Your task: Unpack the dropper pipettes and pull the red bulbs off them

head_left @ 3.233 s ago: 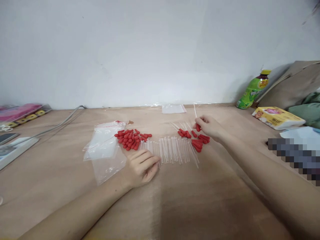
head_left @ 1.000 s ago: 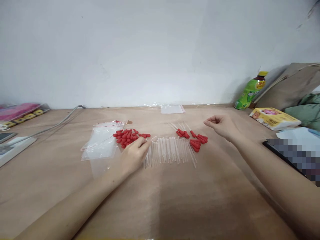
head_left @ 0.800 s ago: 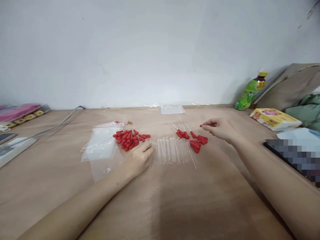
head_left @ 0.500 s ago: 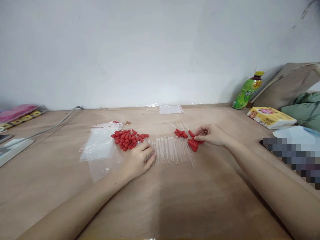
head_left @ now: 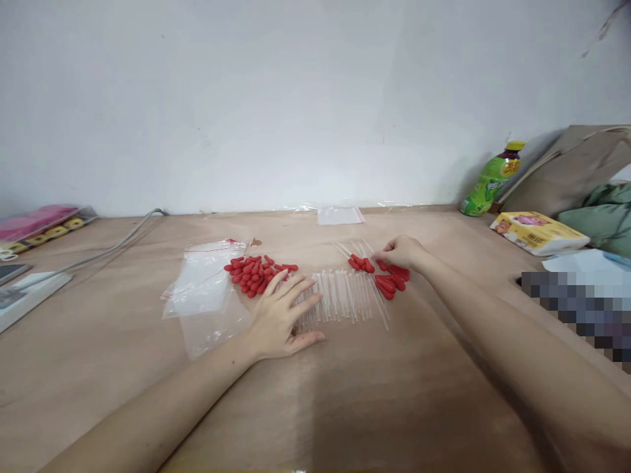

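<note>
My left hand lies palm down with its fingers spread, over the left end of a row of clear dropper tubes. Just beyond its fingers is a heap of red rubber bulbs. My right hand is closed, thumb and forefinger pinched at the neck of a dropper with a red bulb and a clear tube pointing away to the back left. Several other droppers with red bulbs lie to its left. More red bulbs lie below it, partly fanned out.
Clear zip bags lie on the left, and another small bag is near the wall. A power strip with a grey cable sits far left. On the right are a green bottle, a yellow tissue pack and a paper bag.
My left hand has opened, its fingers spreading out over the tubes. My right hand has moved a little up and left, from the red bulbs to a dropper's neck.
</note>
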A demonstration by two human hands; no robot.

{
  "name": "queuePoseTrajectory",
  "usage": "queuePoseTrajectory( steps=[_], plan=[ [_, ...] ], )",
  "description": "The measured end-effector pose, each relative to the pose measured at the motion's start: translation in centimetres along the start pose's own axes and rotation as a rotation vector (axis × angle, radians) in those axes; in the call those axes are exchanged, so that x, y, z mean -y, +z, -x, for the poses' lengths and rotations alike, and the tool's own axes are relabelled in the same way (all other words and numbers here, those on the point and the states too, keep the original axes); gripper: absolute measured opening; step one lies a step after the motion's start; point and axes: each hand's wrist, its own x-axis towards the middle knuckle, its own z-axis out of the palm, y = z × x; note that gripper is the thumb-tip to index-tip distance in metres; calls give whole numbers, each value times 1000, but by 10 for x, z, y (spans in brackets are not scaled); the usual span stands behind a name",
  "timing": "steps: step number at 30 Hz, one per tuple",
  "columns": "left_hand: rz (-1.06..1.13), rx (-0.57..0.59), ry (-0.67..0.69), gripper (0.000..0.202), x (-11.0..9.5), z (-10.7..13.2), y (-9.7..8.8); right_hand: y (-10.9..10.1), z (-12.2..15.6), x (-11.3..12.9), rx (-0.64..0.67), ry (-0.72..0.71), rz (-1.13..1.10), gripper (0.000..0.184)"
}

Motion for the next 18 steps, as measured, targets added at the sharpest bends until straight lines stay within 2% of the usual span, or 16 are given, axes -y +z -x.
queuePoseTrajectory(
  steps=[3, 5, 8, 12, 15, 18],
  plan=[
    [4, 72, -19, 54, 8, 2, 3, 5, 0, 7, 94, 73, -63, 28],
    [6, 93, -33, 56, 13, 3, 4, 7, -1, 9, 102, 99, -83, 26],
    [0, 78, -25, 59, 15, 4, 4, 7, -3, 9, 50, 92, -106, 23],
    [-7, 5, 6, 51, 12, 4, 2, 0, 0, 2, -111, 14, -161, 27],
    [-18, -73, -29, 42, 10, 3, 1, -4, 12, 0, -233, -135, -254, 28],
    [-39, -159, -79, 42, 9, -1, 0, 1, 34, 1, -378, -431, -276, 33]
  ],
)
